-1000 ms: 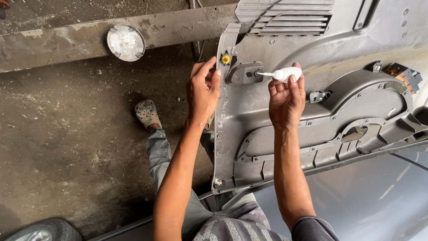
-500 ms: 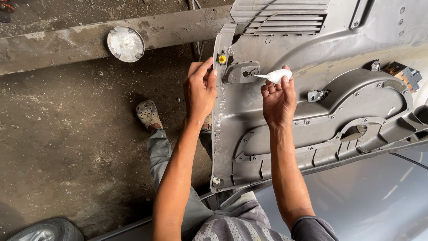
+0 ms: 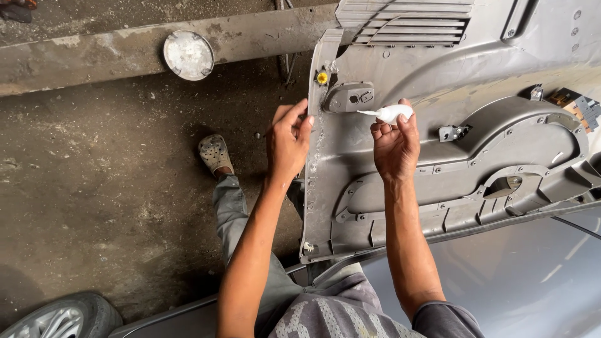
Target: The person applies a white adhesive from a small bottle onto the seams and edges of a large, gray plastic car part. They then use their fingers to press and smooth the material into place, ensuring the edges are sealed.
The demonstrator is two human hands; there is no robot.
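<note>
A grey plastic car door trim panel (image 3: pixel 501 69) lies back side up across a silver car body (image 3: pixel 513 281). My left hand (image 3: pixel 288 141) grips the panel's left edge, thumb on the inner face. My right hand (image 3: pixel 394 144) holds a small white squeeze tube (image 3: pixel 391 113), its thin nozzle pointing left toward a grey bracket (image 3: pixel 349 97) near the panel's upper left corner. A yellow clip (image 3: pixel 322 77) sits just above and left of that bracket.
Dirty concrete floor (image 3: pixel 94 188) fills the left side, with a concrete curb and a round white lid (image 3: pixel 188 54) on it. My foot in a grey clog (image 3: pixel 215 153) stands on the floor. A car tyre (image 3: pixel 62 316) shows at the bottom left.
My right hand with the tube has stayed by the bracket, the nozzle still pointing left. My left hand kept its grip on the panel edge. The view shifted slightly.
</note>
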